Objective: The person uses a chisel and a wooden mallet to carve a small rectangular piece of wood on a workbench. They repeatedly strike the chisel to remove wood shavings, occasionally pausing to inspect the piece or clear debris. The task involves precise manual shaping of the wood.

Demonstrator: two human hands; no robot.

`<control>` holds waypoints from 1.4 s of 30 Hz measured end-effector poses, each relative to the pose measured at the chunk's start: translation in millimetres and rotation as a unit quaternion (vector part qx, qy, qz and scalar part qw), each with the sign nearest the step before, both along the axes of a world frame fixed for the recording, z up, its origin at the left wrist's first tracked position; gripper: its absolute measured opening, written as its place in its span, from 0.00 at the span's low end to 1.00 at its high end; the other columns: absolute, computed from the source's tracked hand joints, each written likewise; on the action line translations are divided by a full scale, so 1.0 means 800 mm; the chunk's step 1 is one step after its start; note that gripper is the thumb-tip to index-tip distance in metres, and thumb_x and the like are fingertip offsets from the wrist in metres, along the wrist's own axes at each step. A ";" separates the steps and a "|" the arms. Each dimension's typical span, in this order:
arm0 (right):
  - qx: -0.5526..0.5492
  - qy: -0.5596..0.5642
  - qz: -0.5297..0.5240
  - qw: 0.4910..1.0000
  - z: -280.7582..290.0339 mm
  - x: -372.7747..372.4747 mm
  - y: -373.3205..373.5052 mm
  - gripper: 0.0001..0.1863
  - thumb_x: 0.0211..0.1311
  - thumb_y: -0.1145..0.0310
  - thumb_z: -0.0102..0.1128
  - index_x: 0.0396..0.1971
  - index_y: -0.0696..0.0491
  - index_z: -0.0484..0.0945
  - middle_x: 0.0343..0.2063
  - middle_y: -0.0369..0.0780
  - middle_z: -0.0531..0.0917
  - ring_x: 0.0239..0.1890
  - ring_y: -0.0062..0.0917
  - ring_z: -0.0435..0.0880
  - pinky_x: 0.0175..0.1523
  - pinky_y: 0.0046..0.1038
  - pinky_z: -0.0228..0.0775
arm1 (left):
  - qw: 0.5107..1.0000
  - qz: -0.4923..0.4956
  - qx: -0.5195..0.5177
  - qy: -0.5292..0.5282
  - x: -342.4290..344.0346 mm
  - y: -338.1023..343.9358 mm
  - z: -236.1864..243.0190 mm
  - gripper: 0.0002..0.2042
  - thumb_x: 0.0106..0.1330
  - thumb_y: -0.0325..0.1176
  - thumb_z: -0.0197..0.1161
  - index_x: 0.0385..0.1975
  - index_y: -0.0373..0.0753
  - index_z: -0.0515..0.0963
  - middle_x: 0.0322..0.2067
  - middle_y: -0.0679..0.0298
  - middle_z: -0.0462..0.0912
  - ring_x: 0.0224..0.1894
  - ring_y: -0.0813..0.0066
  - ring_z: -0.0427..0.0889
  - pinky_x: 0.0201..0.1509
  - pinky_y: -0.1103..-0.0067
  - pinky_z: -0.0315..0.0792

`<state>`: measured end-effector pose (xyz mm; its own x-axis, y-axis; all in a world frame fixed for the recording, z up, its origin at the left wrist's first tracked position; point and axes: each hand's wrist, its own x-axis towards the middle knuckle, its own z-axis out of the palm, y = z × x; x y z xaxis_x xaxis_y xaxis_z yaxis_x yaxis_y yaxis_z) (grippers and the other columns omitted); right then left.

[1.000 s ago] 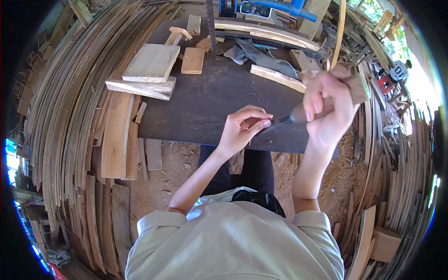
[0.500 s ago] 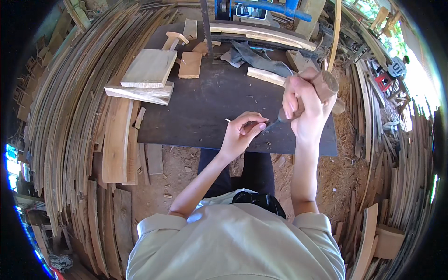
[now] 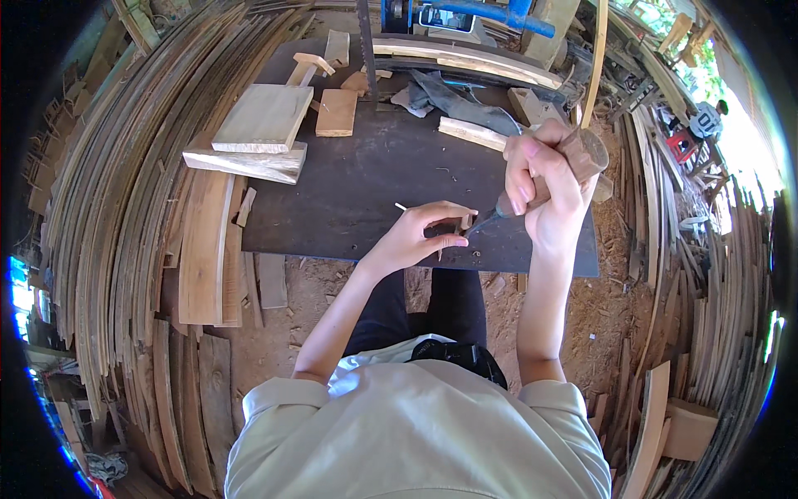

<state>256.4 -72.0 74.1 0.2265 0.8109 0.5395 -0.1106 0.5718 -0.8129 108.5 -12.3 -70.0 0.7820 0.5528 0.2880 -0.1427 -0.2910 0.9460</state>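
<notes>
Over the near part of the dark tabletop (image 3: 349, 200), my left hand (image 3: 411, 237) grips a small brown piece of wood (image 3: 466, 223) between thumb and fingers. The piece is partly hidden by the fingers. A thin pale stick (image 3: 401, 206) pokes out behind the knuckles; whether that hand holds it I cannot tell. My right hand (image 3: 544, 179), raised at the right, is wrapped round a tool with a thick wooden handle (image 3: 584, 154). Its thin dark metal shaft (image 3: 485, 221) slants down left, its tip at the small piece of wood. Contact is too small to make out.
Pale boards (image 3: 264, 116) are stacked at the table's left, beside a small brown block (image 3: 336, 113). An upright saw blade (image 3: 366, 54) stands at the back. A grey cloth (image 3: 461, 104) lies near a wood strip (image 3: 474, 133). Timber stacks (image 3: 116, 208) flank both sides. A person (image 3: 706, 122) sits far right.
My left thumb has dropped away from the fingertips, and the small piece of wood now shows between them. My right hand and its tool have barely moved.
</notes>
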 end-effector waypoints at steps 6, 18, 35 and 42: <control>0.006 0.052 0.007 0.999 0.003 -0.003 0.004 0.08 0.56 0.78 0.54 0.19 0.60 0.69 0.08 0.36 0.66 0.07 0.15 0.61 0.14 0.19 0.54 | 0.992 0.084 0.096 0.007 -0.002 -0.012 0.010 0.21 0.56 0.27 0.67 0.51 0.38 0.77 0.44 0.61 0.78 0.44 0.72 0.77 0.48 0.77 0.71; -0.009 0.034 -0.062 0.997 0.005 -0.004 0.016 0.08 0.58 0.78 0.51 0.20 0.59 0.67 0.10 0.36 0.65 0.09 0.16 0.60 0.13 0.18 0.48 | 0.996 0.054 -0.039 -0.056 0.006 -0.010 -0.004 0.16 0.65 0.30 0.61 0.51 0.35 0.77 0.44 0.61 0.75 0.42 0.77 0.75 0.47 0.81 0.69; 0.006 0.074 -0.033 0.997 0.006 -0.006 0.002 0.06 0.56 0.80 0.53 0.20 0.60 0.69 0.09 0.36 0.66 0.07 0.16 0.62 0.11 0.19 0.50 | 0.984 0.148 0.067 -0.073 0.016 -0.024 -0.001 0.11 0.62 0.26 0.62 0.44 0.35 0.81 0.35 0.62 0.80 0.34 0.75 0.78 0.38 0.81 0.71; -0.022 -0.046 -0.130 0.990 0.006 -0.015 0.000 0.08 0.55 0.79 0.54 0.18 0.60 0.71 0.08 0.35 0.69 0.07 0.15 0.65 0.12 0.18 0.50 | 0.981 0.154 0.098 -0.070 0.013 -0.024 0.010 0.11 0.63 0.24 0.61 0.44 0.34 0.81 0.37 0.62 0.80 0.36 0.76 0.77 0.39 0.81 0.71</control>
